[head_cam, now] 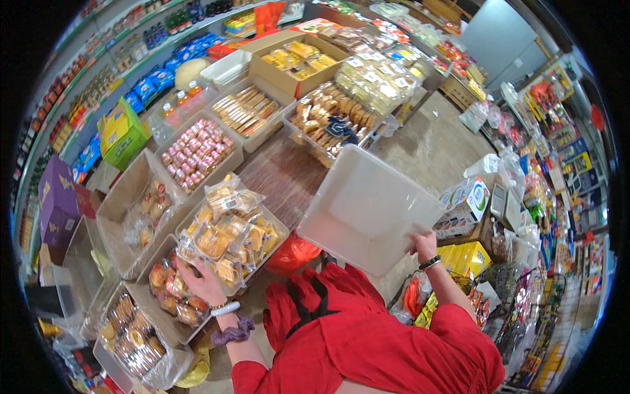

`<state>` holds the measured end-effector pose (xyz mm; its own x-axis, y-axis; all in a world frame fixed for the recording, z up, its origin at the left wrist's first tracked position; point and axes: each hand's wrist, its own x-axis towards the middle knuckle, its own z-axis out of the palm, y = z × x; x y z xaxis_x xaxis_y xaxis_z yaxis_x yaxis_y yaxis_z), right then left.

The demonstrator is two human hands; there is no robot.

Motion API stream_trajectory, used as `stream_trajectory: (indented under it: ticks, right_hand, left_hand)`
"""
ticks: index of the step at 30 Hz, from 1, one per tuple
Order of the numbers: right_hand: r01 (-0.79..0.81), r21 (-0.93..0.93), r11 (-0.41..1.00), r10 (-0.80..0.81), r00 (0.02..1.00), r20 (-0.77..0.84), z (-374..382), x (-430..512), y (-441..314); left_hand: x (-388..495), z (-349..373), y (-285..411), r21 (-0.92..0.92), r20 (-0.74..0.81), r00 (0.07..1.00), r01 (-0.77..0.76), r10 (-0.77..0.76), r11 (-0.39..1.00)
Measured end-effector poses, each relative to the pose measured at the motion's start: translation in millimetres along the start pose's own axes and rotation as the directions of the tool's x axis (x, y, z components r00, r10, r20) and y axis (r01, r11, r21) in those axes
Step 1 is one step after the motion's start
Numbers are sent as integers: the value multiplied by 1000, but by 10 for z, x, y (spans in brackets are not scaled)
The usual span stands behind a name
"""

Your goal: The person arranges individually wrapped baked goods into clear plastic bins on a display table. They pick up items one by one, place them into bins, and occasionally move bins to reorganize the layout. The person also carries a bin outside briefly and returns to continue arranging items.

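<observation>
My right hand [424, 246] grips the edge of a translucent plastic lid or shallow bin [369, 212], tilted over the floor to the right of the table. My left hand [199, 280] reaches down at the near corner of a clear bin heaped with packaged yellow pastries [231, 226], above a bin of wrapped round buns [184, 310]. Whether its fingers hold or only touch a package cannot be told. Beyond these stand a bin of pink-wrapped small snacks [197, 150], a bin of stick-shaped packets [246, 111] and a bin of twisted and round cookies [332, 115] with a dark cloth-like item on top.
A cardboard box of yellow packets [299, 58] and clear-packed pastries [376, 79] stand at the back. A red plastic bag [294, 253] hangs at the table's near edge. Bottled goods line shelves at left. At right are a printed carton [465, 199], a calculator-like device [498, 199] and yellow boxes [462, 258].
</observation>
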<state>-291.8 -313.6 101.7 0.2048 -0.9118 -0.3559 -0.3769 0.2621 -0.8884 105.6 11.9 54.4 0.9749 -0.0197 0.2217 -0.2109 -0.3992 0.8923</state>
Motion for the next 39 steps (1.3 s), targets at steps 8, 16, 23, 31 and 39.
stream_trajectory:
  ticks: [8,16,23,31,39]
  right_hand:
    - [565,-58,823,-563,825,46,229,-96,-949]
    - [449,34,893,-450,893,28,-58,70,-1261]
    - [583,50,811,-585,810,43,113,389,-1411]
    - [944,-193,267,-936,301,181,-179,435,-2400]
    - [771,-610,-182,-929,68,363,347,302,-2697]
  left_hand:
    - [205,1032,1620,-407,801,565,270,199,872]
    - [708,1207,1975,-716,682,569,390,459,580]
    - [110,1387,1946,-614,723,377,-31,578,788]
    - [-77,1630,1984,-650,557,800,252,224,717]
    - [-438,1866,1774,-774,498,844,330,197,540]
